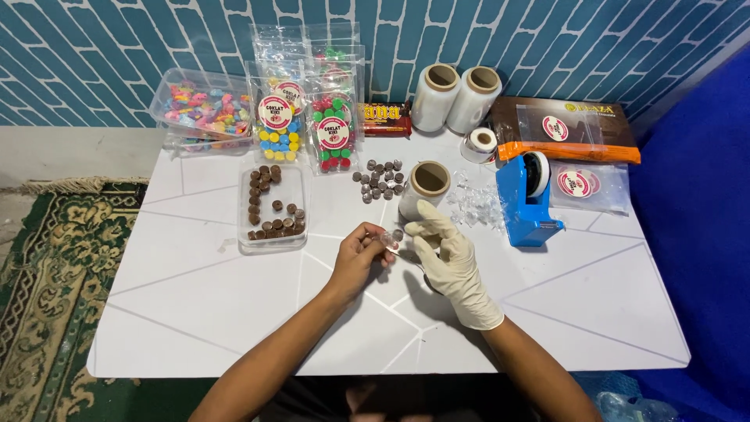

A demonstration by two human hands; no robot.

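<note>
My bare left hand (361, 252) pinches a small round chocolate in clear film (393, 237) above the white table (195, 297). My right hand (448, 252), in a white glove, touches the same wrapped piece from the right. Just behind the hands stands a roll of clear film (426, 187). A cluster of small brown chocolates (379, 180) lies to the left of that roll. A clear tray (273, 207) with several more brown chocolates sits to the left of my left hand.
A blue tape dispenser (531, 199) stands at right beside scraps of clear film (476, 207). Two film rolls (457, 98), a small tape roll (480, 144), packed bags of coloured candy (308, 109), a candy tub (201, 108) and sticker bags (578, 152) line the back.
</note>
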